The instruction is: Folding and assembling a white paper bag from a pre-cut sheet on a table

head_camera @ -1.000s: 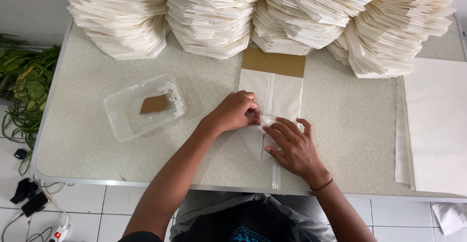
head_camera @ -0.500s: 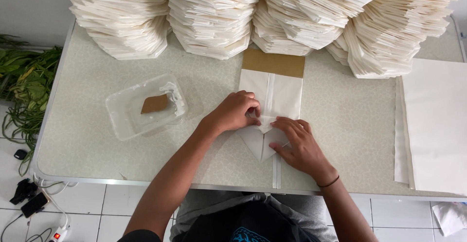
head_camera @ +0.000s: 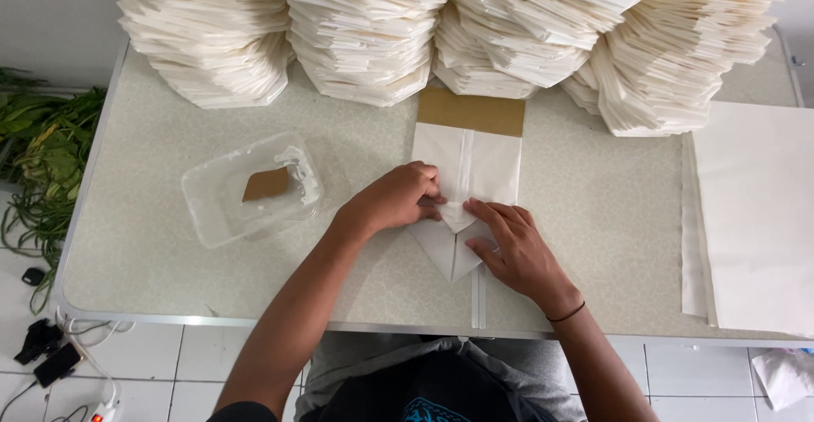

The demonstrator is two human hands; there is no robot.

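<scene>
Two bare hands press on a white paper bag [head_camera: 466,167] lying flat at the middle of a pale speckled counter [head_camera: 593,218], its far end a brown band, its near end folded into a point. The left hand [head_camera: 394,197] lies palm down on the bag's left edge, fingers curled and closed on a small paper flap at the centre seam. The right hand [head_camera: 513,248], a dark band at its wrist, rests flat and half open on the point's right side, its fingers pinning the crease without gripping anything. Four tall stacks of folded white bags [head_camera: 458,32] crowd the far edge of the counter, leaning against one another, the nearest touching the brown band. A clear plastic tub [head_camera: 250,189] holding a whitish paste and a brown card scrap [head_camera: 265,184] sits just beside the left forearm. A pile of flat white sheets [head_camera: 755,210] lies at the right end; green leaves [head_camera: 38,146] hang off to the left.

As a judgement: the folded point could spring open or crease crooked if either hand lifts unevenly, and the left forearm, so near the tub, could knock it and smear paste across the bag.
</scene>
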